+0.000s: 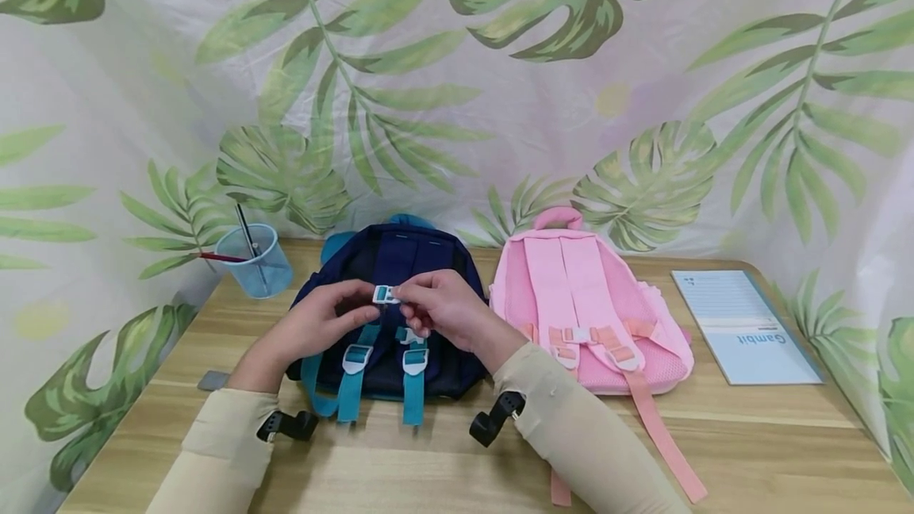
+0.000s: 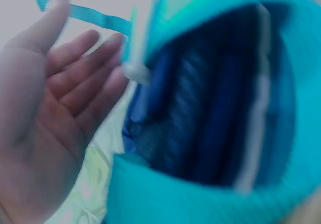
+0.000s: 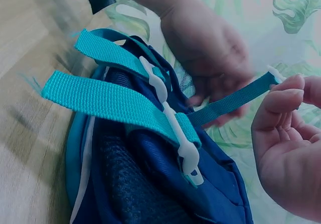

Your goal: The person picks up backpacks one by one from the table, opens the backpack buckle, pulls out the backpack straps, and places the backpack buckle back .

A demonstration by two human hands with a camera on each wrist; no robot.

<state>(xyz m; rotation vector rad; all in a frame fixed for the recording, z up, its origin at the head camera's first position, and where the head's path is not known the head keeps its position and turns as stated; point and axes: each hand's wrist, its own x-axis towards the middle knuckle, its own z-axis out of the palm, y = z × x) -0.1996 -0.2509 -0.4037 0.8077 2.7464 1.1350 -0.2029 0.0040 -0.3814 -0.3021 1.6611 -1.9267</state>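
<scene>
Raised above the dark blue backpack (image 1: pixel 378 260), a white buckle (image 1: pixel 386 294) on a teal strap (image 3: pixel 233 101) is pinched between the thumb and fingers of the right hand (image 1: pixel 446 312) (image 3: pixel 296 153). The left hand (image 1: pixel 317 320) (image 2: pixel 55 108) is close to the buckle's left side, its fingers apart and loosely bent in the left wrist view; whether a fingertip touches the buckle I cannot tell. Below the hands, two teal straps with white adjusters (image 1: pixel 356 358) (image 3: pixel 181 138) hang over the backpack's lower part. A second white clip (image 1: pixel 412 336) lies near the right adjuster.
A pink backpack (image 1: pixel 581 284) with a fastened chest strap (image 1: pixel 581 335) lies to the right, its strap ends trailing forward. Farther right is a notebook (image 1: pixel 746 327). A blue mesh cup (image 1: pixel 264 276) with pens stands at the back left, and a grey flat object (image 1: pixel 213 380) lies near the left forearm.
</scene>
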